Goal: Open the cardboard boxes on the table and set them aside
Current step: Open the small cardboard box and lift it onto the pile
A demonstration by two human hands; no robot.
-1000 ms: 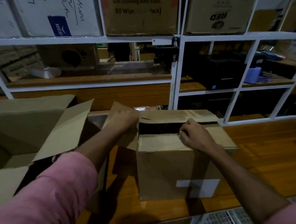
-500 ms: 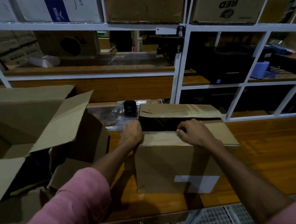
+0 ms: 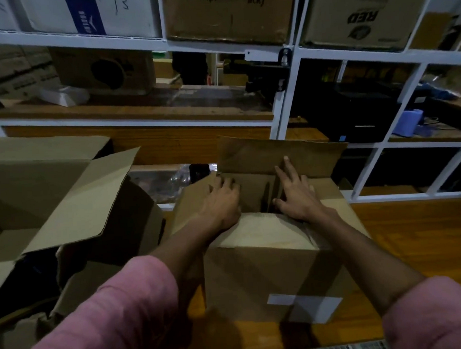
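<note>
A brown cardboard box [image 3: 266,276] with a white label on its front stands on the wooden table [image 3: 419,239] right before me. Its far flap stands up and its near flap lies folded toward me. My left hand [image 3: 221,201] rests on the inner left flap inside the opening, fingers spread. Flat on the inner right flap lies my right hand [image 3: 296,195], fingers apart and pointing at the far flap. Neither hand grips anything. The inside of the box is dark.
A large opened cardboard box [image 3: 51,199] with raised flaps sits at the left, close to my left arm. A white metal shelf frame [image 3: 285,112] with stored cartons stands behind the table. Clear plastic wrap and a small black object [image 3: 198,172] lie behind the boxes.
Both hands moved from the near flap's edge into the box's opening and now press on the inner side flaps. The far flap has swung up. The camera has tilted down and closer.
</note>
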